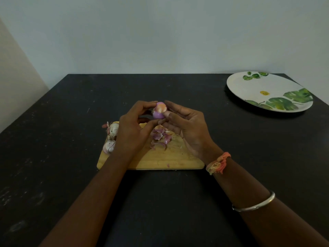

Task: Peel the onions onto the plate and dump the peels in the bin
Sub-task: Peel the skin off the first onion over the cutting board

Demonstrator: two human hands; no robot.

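Observation:
A small purple onion (159, 111), partly peeled with a patch of orange-pink skin on top, is held above the wooden cutting board (160, 160). My left hand (132, 127) grips it from the left with fingers and thumb curled round it. My right hand (185, 125) pinches it from the right with the thumb and fingertips. Loose purple peels (161, 137) lie on the board under my hands. Two unpeeled onions (112, 130) (108, 146) sit at the board's left edge. The white plate (252, 88) with green leaf print rests at the far right, with nothing on it.
The black table (71, 113) stretches all round the board, its far edge against a pale wall. The plate overhangs the table's right corner area. No bin is in view.

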